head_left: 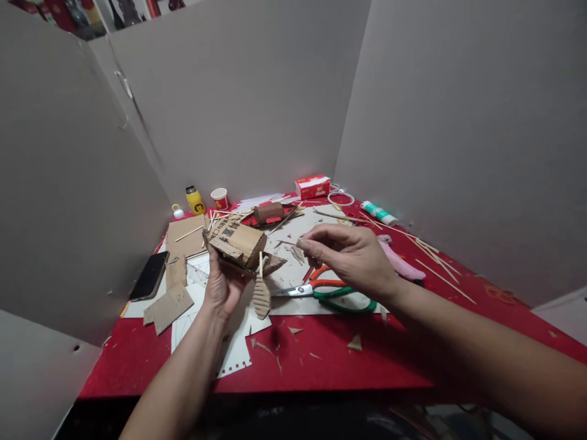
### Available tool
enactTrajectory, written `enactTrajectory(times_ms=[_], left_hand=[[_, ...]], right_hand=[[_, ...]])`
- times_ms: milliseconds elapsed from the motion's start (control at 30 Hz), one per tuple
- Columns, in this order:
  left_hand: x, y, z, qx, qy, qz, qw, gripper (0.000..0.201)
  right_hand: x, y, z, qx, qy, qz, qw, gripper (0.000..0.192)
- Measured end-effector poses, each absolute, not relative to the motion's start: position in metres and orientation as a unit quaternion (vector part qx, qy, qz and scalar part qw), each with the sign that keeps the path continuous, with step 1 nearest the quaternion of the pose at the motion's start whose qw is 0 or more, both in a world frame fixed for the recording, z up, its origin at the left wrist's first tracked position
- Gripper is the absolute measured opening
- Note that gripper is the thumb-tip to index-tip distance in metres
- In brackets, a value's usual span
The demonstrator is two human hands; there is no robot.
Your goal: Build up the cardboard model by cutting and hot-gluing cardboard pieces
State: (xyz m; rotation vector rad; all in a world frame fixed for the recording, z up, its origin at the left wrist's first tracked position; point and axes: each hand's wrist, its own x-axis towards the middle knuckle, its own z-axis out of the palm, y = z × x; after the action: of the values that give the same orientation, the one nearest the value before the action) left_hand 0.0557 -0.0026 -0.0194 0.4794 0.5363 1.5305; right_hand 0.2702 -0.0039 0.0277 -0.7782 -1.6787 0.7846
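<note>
A small cardboard model, boat-like with a curved cover and dark printed characters, rests in my left hand, whose fingers are wrapped under it. From its near side hangs a leaf-shaped corrugated cardboard paddle on a short pale stick. To the right, my right hand pinches a thin dark sliver between thumb and forefinger, pointing toward the model; its exact kind is unclear. Below the hands lie large scissors with one orange and one green handle, partly covered by my right hand.
Cardboard pieces, a phone and white paper lie at left. Behind stand a yellow bottle, a paper cup and a red box. Thin sticks and a pink object are at right. Grey panels surround the red table.
</note>
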Motion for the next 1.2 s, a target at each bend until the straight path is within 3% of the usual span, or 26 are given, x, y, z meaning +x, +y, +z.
enactTrajectory(times_ms=[333,667,833,1200], left_hand=[[0.051,-0.003,-0.02,0.246,0.26,0.693,0.625,0.052],[0.053,-0.002,-0.026,0.262,0.278,0.669,0.638,0.048],[0.054,-0.001,-0.027,0.256,0.291,0.649,0.654,0.052],[0.057,-0.002,-0.028,0.224,0.293,0.651,0.663,0.041]], right_hand=[[0.242,0.005,0.024,-0.326,-0.726,0.317,0.515,0.022],[0.234,0.01,0.01,-0.365,-0.697,0.439,0.434,0.02],[0.231,0.009,0.008,-0.367,-0.657,0.497,0.432,0.015],[0.229,0.009,0.005,-0.356,-0.601,0.559,0.447,0.02]])
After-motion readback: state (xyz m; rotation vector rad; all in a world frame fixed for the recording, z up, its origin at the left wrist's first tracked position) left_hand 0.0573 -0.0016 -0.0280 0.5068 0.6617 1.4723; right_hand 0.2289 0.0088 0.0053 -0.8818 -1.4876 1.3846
